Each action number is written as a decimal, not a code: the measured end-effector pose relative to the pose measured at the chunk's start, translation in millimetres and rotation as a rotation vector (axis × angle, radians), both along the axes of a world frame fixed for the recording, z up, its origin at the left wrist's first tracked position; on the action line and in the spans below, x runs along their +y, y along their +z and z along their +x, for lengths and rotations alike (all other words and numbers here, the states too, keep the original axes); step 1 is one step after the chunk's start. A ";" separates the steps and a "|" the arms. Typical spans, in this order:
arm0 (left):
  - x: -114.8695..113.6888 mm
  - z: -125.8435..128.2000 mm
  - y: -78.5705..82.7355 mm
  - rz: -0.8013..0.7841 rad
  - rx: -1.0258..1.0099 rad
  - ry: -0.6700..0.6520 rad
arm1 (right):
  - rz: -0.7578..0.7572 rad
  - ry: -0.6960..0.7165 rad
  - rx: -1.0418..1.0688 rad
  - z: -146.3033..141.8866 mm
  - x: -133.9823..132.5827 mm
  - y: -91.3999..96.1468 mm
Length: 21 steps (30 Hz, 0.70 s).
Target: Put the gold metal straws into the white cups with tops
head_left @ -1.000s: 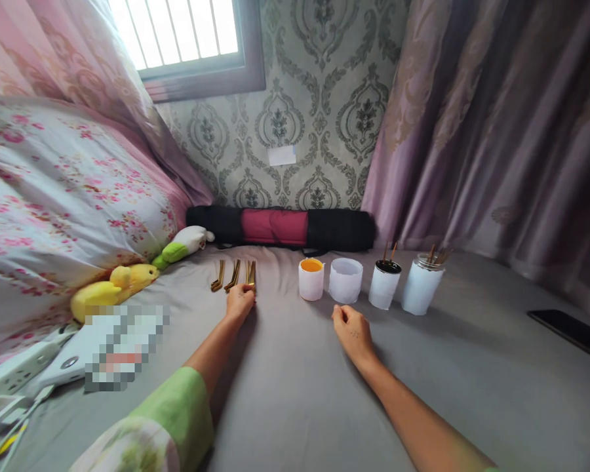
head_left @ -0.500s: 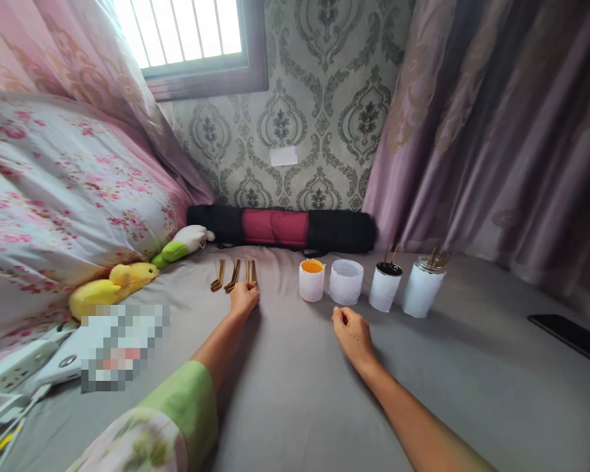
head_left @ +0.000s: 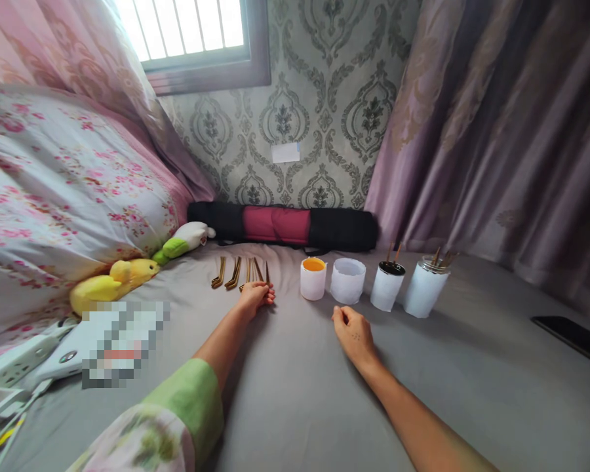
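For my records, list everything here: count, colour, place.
Gold rods: several, gold, centre
Containers: four, white outside, right of rods
Sticks: several, brown, in two containers
Phone: one, black, far right
Bag: one, black and red, by wall
Plush toys: two, yellow and green-white, left
Power strip: one, white, left
Device: one, white, left
Bedding: one, floral pink, left
Curtains: two, pinkish, both sides
Window: one, dark-framed, upper left
Paper: one, white, on wall
Sheet: one, grey, beneath
Left hand: one, bare, at rods
Right hand: one, bare, by containers
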<state>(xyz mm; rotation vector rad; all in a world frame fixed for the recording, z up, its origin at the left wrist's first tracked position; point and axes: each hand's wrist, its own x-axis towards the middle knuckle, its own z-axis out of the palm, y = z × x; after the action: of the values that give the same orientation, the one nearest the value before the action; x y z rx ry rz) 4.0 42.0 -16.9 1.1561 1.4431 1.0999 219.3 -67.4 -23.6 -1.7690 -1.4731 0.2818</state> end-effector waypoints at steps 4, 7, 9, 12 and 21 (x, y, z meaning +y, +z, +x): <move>-1.7 4.9 -6.2 0.019 0.108 0.007 | -0.001 0.004 -0.001 0.5 0.6 -1.1; -7.1 7.3 -7.0 0.040 0.239 -0.008 | 0.011 0.004 -0.001 1.2 1.4 -2.7; -13.5 6.9 -4.1 0.054 0.348 -0.022 | 0.013 0.005 0.001 1.6 1.8 -3.7; -25.9 1.9 3.7 0.094 0.519 -0.039 | 0.020 0.005 0.000 2.0 2.4 -5.0; -51.2 -36.9 10.3 0.217 0.775 -0.014 | 0.041 0.006 -0.003 1.8 2.1 -5.0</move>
<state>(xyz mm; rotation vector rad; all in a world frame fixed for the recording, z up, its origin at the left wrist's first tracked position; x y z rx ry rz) -32.9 -9.2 -6.6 1.8748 1.9096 0.8388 221.1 -65.3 -28.6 -1.7334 -1.4761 0.2499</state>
